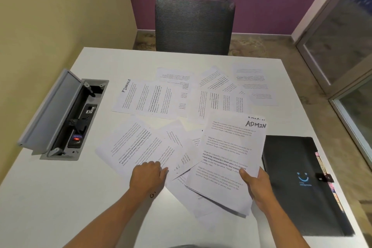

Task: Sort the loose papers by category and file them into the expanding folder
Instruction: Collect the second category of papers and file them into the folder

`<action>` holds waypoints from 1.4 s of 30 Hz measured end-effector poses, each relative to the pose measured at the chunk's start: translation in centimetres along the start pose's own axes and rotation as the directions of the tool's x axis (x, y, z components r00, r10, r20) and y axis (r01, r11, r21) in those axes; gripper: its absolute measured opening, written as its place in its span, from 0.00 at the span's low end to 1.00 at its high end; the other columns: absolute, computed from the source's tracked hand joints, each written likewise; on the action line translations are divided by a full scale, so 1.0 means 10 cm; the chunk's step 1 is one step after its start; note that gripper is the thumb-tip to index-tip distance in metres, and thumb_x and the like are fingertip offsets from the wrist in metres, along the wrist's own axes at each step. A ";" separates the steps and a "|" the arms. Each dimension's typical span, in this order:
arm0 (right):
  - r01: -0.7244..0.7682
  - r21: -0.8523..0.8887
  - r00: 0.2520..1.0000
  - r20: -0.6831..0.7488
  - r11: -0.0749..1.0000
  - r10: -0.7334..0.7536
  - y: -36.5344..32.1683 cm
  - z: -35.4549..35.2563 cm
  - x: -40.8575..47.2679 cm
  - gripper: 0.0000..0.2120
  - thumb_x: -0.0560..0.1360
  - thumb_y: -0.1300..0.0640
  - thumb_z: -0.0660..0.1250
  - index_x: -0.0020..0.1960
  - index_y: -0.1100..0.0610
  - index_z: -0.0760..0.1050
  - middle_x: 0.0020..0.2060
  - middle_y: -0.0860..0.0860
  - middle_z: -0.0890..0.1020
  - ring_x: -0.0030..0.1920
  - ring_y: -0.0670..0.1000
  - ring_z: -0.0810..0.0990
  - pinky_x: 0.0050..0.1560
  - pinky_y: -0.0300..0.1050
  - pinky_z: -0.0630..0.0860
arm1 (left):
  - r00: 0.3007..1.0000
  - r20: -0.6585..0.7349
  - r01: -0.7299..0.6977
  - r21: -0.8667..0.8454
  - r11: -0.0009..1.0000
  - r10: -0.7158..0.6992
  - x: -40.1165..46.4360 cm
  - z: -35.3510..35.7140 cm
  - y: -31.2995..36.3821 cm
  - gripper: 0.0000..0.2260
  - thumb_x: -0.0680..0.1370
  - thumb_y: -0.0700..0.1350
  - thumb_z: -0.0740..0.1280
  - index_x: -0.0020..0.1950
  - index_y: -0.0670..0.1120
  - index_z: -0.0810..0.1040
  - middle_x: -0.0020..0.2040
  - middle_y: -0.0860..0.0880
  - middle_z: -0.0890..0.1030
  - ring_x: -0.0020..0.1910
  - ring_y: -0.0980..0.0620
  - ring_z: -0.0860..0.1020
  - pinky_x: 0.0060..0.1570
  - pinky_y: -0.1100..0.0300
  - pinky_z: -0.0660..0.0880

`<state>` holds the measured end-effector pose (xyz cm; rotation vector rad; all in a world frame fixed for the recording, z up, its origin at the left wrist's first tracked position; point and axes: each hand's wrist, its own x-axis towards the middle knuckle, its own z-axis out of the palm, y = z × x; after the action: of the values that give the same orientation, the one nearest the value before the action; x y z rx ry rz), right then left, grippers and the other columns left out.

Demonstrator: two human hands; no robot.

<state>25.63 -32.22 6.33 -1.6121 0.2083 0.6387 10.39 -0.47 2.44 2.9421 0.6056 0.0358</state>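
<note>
From the head view, the right hand [256, 185] has its grip closed on the ADMIN sheets [227, 159] beside the black expanding folder [298, 183], while the left hand [148, 173] rests flat, fingers unclenched, on loose papers [153, 96] scattered across the white bench [60, 197].

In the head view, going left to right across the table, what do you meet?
Open cable box → FINANCE sheet → left hand → ADMIN stack → right hand → black folder.
</note>
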 end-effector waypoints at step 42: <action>0.030 0.091 1.000 -0.003 0.995 -0.030 -0.47 0.01 0.84 0.24 0.74 0.60 0.71 0.69 0.53 0.74 0.62 0.51 0.82 0.63 0.54 0.80 0.68 0.62 0.71 | 0.987 0.149 0.077 -0.099 0.992 -0.062 2.42 0.06 -0.01 0.18 0.78 0.39 0.61 0.68 0.41 0.65 0.51 0.40 0.75 0.40 0.41 0.75 0.34 0.51 0.71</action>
<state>34.85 -29.44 6.02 -1.5253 0.2112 0.5969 32.64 9.06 1.71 2.7904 0.6630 -0.1490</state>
